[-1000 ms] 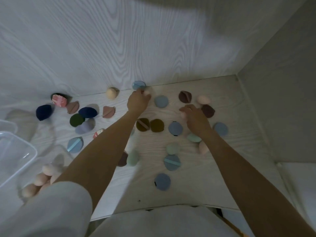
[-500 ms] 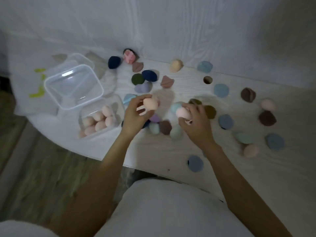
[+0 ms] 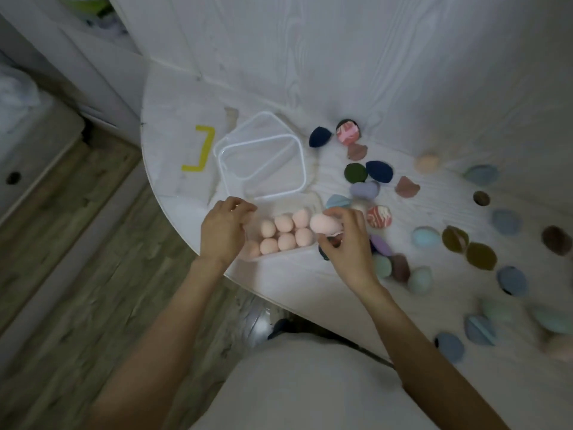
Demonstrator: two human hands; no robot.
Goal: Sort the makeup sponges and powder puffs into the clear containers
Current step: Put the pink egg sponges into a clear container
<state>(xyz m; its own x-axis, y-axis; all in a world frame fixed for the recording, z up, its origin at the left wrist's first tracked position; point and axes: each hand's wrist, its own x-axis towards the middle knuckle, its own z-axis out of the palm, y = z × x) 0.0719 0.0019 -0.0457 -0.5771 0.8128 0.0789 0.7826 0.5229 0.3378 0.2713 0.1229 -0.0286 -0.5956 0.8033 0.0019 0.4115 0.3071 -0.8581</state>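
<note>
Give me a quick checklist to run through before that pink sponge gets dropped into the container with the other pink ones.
1. Right hand has a grip on the pink sponge: ok.
2. Sponge is over the clear container: ok, at its right edge.
3. Container holds only matching pink sponges: ok.
4. Space left inside: cannot tell; two rows look nearly full.
5. Left hand steadies the container: cannot tell.
6. Empty container stays clear of the drop: ok.
</note>
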